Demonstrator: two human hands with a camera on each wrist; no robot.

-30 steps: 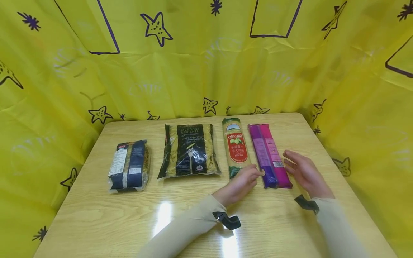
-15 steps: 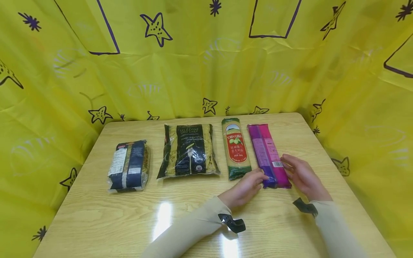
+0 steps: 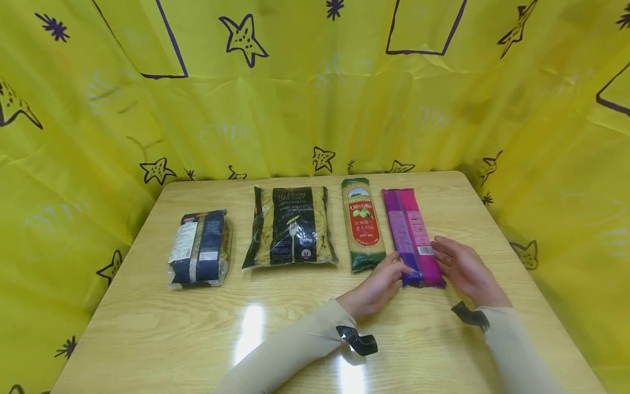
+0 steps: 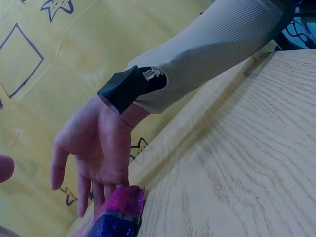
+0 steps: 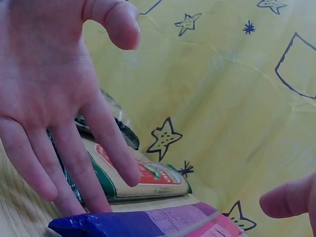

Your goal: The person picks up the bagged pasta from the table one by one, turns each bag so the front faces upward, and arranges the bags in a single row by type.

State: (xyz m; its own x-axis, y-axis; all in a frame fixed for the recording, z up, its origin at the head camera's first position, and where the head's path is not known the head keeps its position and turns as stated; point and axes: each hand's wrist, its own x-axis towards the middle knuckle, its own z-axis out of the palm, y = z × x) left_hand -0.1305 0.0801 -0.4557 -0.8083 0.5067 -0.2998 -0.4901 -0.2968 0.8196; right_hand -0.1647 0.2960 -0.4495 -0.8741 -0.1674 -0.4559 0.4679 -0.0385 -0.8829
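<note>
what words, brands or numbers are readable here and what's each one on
"SELEZIONE ORO CHEF": black-labelled bag
"PENNE RIGATE", slightly blurred: same bag
"Olivoilà": green-ended packet
"意大利面": same packet
Too small or blurred: their other print, everything on the navy bag and purple-and-pink packet, the mark on the black wrist strap.

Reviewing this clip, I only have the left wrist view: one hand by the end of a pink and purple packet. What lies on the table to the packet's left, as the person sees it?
Observer: The head view shows a tan and green spaghetti packet left of the pink and purple packet, a narrow gap between them.
Operator: Something pokes in at my frame's left edge. What?
Observer: The left hand; the right wrist view shows its fingers nearly straight.
</note>
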